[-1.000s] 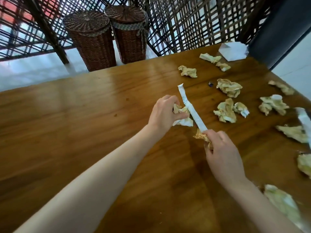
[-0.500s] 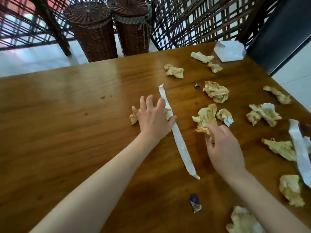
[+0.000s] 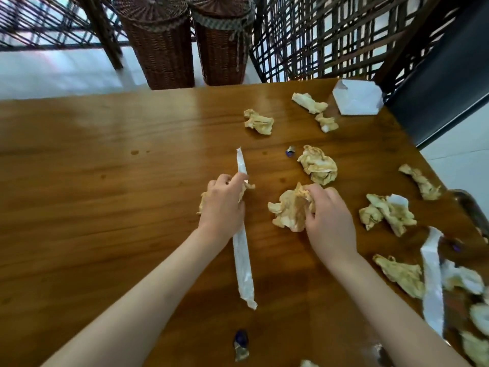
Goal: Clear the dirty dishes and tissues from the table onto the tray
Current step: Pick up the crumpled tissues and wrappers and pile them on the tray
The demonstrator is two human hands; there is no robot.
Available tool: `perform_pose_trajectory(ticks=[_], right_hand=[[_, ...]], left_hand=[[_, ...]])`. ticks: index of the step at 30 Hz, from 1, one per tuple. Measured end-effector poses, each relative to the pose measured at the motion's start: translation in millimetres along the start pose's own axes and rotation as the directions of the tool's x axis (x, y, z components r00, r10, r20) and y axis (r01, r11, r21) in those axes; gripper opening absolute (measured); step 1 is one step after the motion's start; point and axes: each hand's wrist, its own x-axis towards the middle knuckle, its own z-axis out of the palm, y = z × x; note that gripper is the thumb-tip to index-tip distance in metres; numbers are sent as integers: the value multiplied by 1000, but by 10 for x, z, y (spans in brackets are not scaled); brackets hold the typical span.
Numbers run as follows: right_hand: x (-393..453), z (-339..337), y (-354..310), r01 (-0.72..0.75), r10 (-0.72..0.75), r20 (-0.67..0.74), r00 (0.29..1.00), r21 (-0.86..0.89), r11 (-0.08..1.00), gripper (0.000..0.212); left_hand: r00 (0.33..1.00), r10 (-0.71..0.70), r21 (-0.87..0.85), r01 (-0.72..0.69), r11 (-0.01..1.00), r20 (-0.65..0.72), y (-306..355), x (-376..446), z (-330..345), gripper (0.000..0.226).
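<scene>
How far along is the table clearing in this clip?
Early. A few tissues already lie on the tray at the right edge. In hand: the left hand grips a tissue wad beside the long white wrapper; the right hand grips a crumpled tissue. Many tissues remain on the table.

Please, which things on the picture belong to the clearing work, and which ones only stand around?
Belong to the job:
- left hand, gripping a small tissue
- right hand, gripping a crumpled tissue
- other stained tissues, e.g.
- long white wrapper
- metal tray at the right edge

Just lying about:
- two wicker baskets
- lattice screen
</scene>
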Motion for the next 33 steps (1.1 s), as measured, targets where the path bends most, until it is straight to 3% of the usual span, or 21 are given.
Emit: perform_pose_trajectory(ticks=[6,10,16,18,26,30,33], right_hand=[[354,-51,190,27,-27,13,1000,-20,999,33],[409,37,241,107,-102,100,990,-45,993,30],[377,145,282,107,-78,330,941,-71,992,84],[367,162,273,141,-106,344,933,-80,987,89],[378,196,309,226,-253,271,929,127,966,25],[389,117,336,221,-258,253,932,165,961,13],[542,26,394,175,-195,97,976,181,968,10]], left_hand=[[999,0,17,1,1000,-54,96,34,15,37],[996,-15,18,16,1000,-83,128,78,24,34],[994,-19,27,22,999,-107,175,96,51,34],[993,-32,25,35,999,-114,184,95,56,34],[995,-42,74,49,996,-89,194,102,46,31],[998,-18,127,25,992,-58,183,107,31,26],[998,-4,138,13,990,-64,181,83,50,23]])
